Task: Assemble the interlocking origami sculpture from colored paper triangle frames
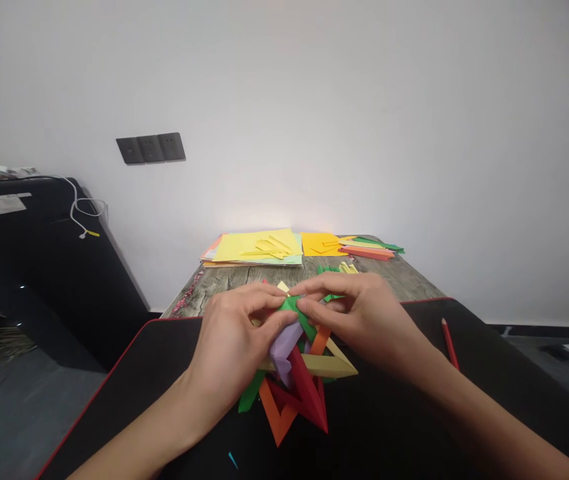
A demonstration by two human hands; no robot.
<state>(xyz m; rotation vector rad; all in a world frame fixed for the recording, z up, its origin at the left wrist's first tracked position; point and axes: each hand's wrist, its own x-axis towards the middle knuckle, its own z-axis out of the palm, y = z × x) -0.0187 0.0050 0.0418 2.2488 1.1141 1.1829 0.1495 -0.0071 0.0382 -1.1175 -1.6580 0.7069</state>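
A many-coloured model of folded paper strips (317, 365) is held above the black mat, with purple, green, red, orange and pale yellow pointed parts. My left hand (237, 333) grips it from the left, thumb on the purple part and fingertips at the green piece on top. On the right, my right hand (359, 310) pinches that green piece (291, 304) between thumb and index finger. The fingertips of both hands nearly meet there. Part of the model's left side is hidden behind my left hand.
Yellow paper sheets (224, 247), orange paper (317, 244) and folded strips (367, 251) lie at the wooden table's far edge. A red pencil (449, 343) rests on the black mat (389, 427) at right. A blue scrap (233, 460) lies near the front.
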